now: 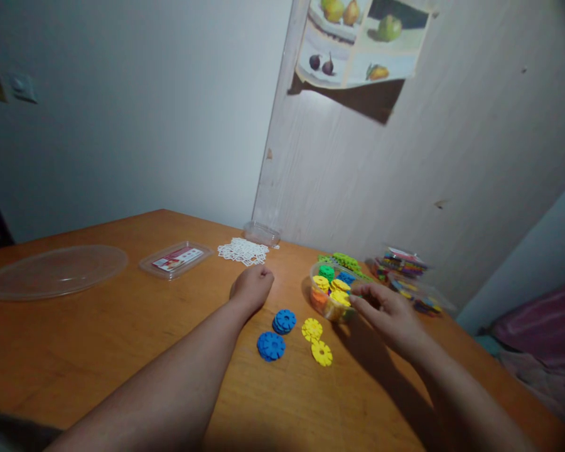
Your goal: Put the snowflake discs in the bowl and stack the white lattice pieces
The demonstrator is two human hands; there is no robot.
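My left hand [252, 285] rests on the wooden table [75, 351] as a loose fist, and I cannot see anything in it. My right hand [388, 311] reaches to the rim of a clear tub [321, 304] filled with yellow, green, blue and orange toothed plastic discs; its fingertips are pinched at the tub's near edge, and what they hold is hidden. In front of the tub lie two blue discs [277, 333] and two yellow discs [316, 340].
A large clear oval lid [54, 270] and a small clear tray with a card [176, 258] lie at the left. White lattice pieces [242, 251], a clear lid [261, 233], green discs [344, 260] and a clear box of coloured pieces [405, 270] sit near the wall.
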